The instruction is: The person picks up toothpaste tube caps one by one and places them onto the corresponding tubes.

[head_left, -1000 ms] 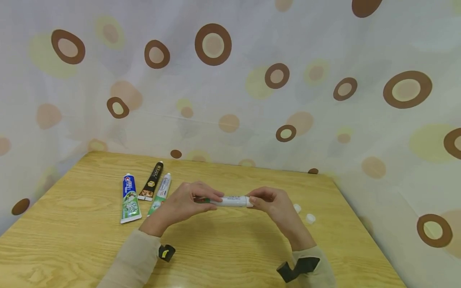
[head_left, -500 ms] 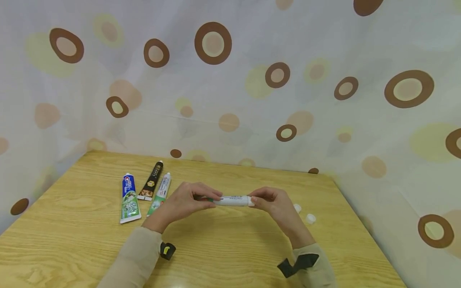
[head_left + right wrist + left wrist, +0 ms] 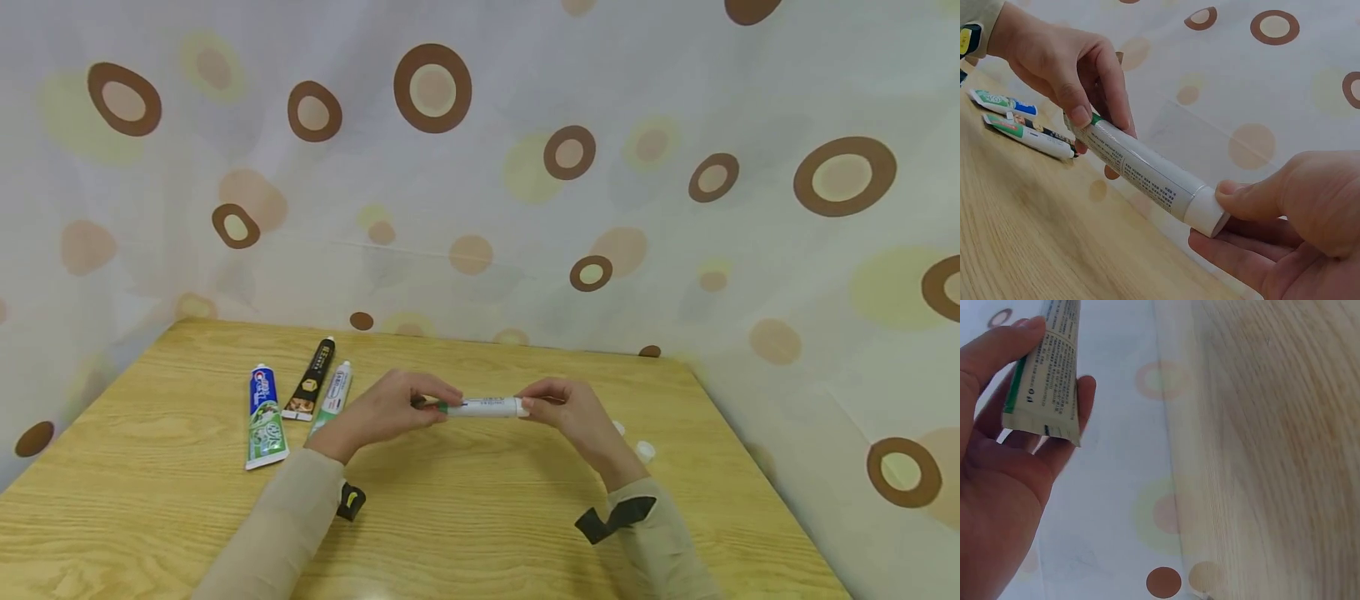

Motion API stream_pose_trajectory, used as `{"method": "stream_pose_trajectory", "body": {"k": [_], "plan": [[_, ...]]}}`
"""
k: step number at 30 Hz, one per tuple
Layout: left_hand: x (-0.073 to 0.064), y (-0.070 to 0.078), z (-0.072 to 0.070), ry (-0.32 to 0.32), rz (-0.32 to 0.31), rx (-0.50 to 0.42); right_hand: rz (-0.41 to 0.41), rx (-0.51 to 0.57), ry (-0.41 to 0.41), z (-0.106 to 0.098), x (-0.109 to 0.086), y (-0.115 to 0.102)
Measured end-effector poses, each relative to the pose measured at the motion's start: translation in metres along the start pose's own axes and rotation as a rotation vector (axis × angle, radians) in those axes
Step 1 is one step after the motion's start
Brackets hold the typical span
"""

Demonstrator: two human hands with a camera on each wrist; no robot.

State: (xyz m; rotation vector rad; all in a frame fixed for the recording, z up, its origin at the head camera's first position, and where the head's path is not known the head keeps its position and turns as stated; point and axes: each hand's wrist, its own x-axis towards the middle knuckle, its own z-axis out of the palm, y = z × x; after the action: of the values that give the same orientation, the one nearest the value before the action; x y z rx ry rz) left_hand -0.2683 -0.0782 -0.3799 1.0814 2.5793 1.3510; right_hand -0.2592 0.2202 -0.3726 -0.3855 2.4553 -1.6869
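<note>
A white and green toothpaste tube [image 3: 483,407] is held level above the table between both hands. My left hand [image 3: 390,408] grips its flat crimped end; in the left wrist view the thumb lies on one face of the tube [image 3: 1050,375] and fingers are behind it. My right hand [image 3: 577,421] pinches the white cap [image 3: 1207,211] at the other end between thumb and fingers. In the right wrist view the cap sits on the tube, with small print along the tube's side.
Left on the wooden table [image 3: 450,517] lie a blue and green toothpaste tube [image 3: 266,421], a black tube [image 3: 311,379] and a white and green tube [image 3: 335,396], none with a cap on. Two loose white caps, one a round cap [image 3: 645,451], lie right, beyond my right wrist.
Both hands have risen slightly with the tube between them, and the head view has shifted a little. The grip at both ends stays much the same.
</note>
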Motion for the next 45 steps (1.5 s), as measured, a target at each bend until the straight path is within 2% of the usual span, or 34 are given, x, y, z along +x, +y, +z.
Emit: {"method": "stream_pose_trajectory", "body": {"k": [6,10,14,22,27,39,45], "plan": [[0.014,-0.006,0.001,-0.008,-0.006,0.105,0.024,-0.068,0.037,-0.001,0.013,0.005],[0.026,-0.009,0.002,-0.014,0.032,0.197,0.026,-0.095,0.06,-0.001,0.021,0.007],[0.038,-0.011,0.001,-0.026,0.052,0.257,0.008,-0.157,0.091,-0.003,0.03,0.009],[0.06,-0.021,0.001,-0.075,0.077,0.391,-0.061,-0.371,0.125,-0.002,0.05,0.016],[0.071,-0.032,0.005,-0.096,0.076,0.456,-0.077,-0.422,0.159,0.0,0.061,0.021],[0.084,-0.053,0.012,-0.056,0.077,0.491,-0.015,-0.356,0.224,0.009,0.083,0.039],[0.088,-0.061,0.018,-0.046,-0.001,0.477,0.027,-0.307,0.269,0.018,0.087,0.042]]}}
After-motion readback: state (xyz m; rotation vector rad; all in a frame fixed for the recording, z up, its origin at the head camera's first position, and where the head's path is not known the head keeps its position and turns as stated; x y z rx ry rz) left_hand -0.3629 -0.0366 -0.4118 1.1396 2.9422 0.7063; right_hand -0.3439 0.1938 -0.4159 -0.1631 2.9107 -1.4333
